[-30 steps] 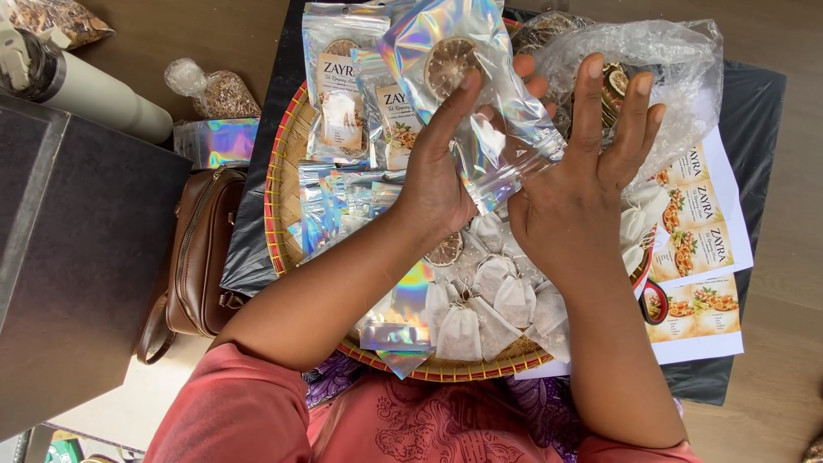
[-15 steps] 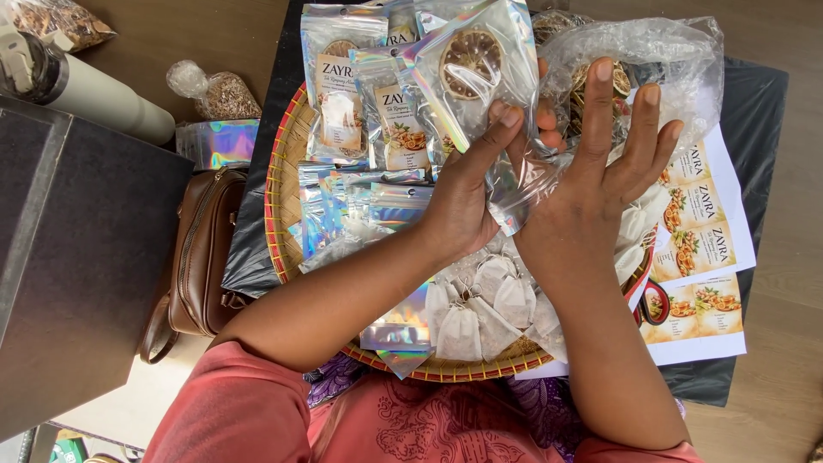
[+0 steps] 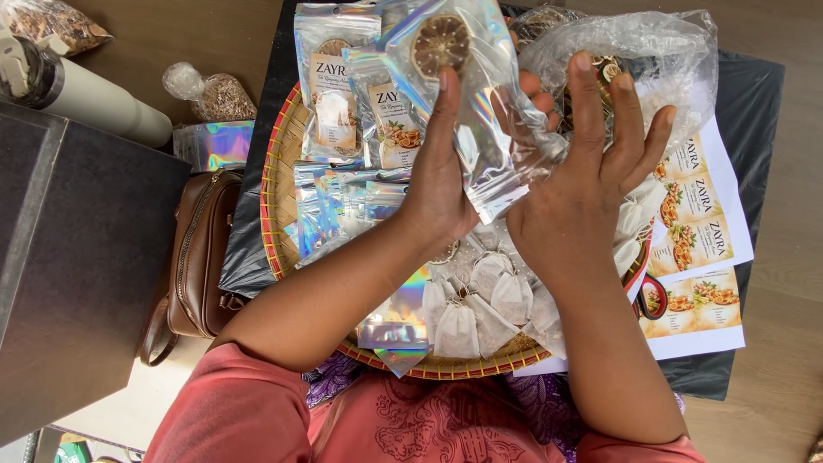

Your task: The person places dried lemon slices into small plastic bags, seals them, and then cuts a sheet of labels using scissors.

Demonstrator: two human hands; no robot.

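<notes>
My left hand [image 3: 441,184] and my right hand [image 3: 583,193] press from both sides on a shiny holographic pouch [image 3: 480,111] with a dried citrus slice [image 3: 440,45] inside. The pouch is held above a round woven tray [image 3: 279,171]. On the tray lie labelled pouches [image 3: 330,94], empty holographic pouches [image 3: 330,210] and several small white tea bags [image 3: 467,321]. My left thumb lies along the front of the pouch, and my right fingers are spread flat against its edge.
A clear plastic bag [image 3: 643,43] of dried slices sits at the tray's far right. Printed label sheets [image 3: 699,249] and scissors [image 3: 649,296] lie to the right. At the left are a brown handbag [image 3: 201,257], a dark box [image 3: 77,266], a beige bottle [image 3: 94,99] and herb bags [image 3: 214,94].
Both hands have raised the pouch farther from me and turned it; the citrus slice now shows near the top, and the right fingers spread flatter against it.
</notes>
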